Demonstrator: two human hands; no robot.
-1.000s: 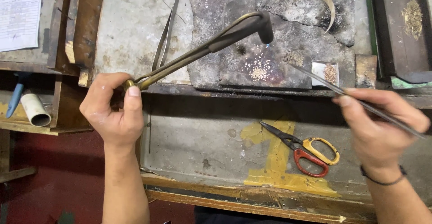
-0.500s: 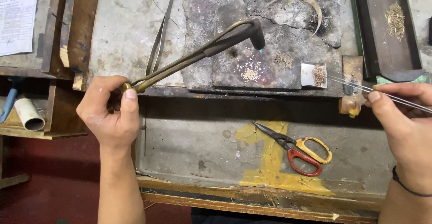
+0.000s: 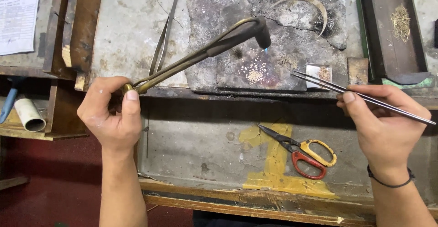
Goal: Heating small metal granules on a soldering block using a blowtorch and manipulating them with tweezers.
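The left hand (image 3: 112, 117) is closed around the rear end of a brass blowtorch (image 3: 200, 54), thumb laid flat along the top of the fist, fingers curled under. From that grip the torch's long axis runs up and to the right, over the near edge of the dark soldering block (image 3: 228, 79), and ends in a black downturned nozzle with a small blue flame (image 3: 266, 49) at its tip. The flame points down at the block's surface, just above a scatter of tiny pale pieces (image 3: 254, 74) lying near the middle of the block.

The right hand (image 3: 388, 122) pinches a pair of long steel tweezers (image 3: 360, 97) between thumb and fingers, gripping well back along the shaft — the rear end sticks out past the hand to the right. Their axis runs up and to the left, and the two tips stand slightly apart with nothing between them that can be made out. The tips hover at the block's right edge, near a small bundle of fine wire bits (image 3: 287, 62) and a little white dish (image 3: 319, 73).

So the two tools converge from opposite sides on the pale pieces: the nozzle sits closer to them than the tweezer tips do, which are off to the right of them.

A second pair of tweezers (image 3: 163, 38) lies on the bench left of the block, and red-and-yellow scissors (image 3: 301, 152) rest on the lower shelf between the hands.
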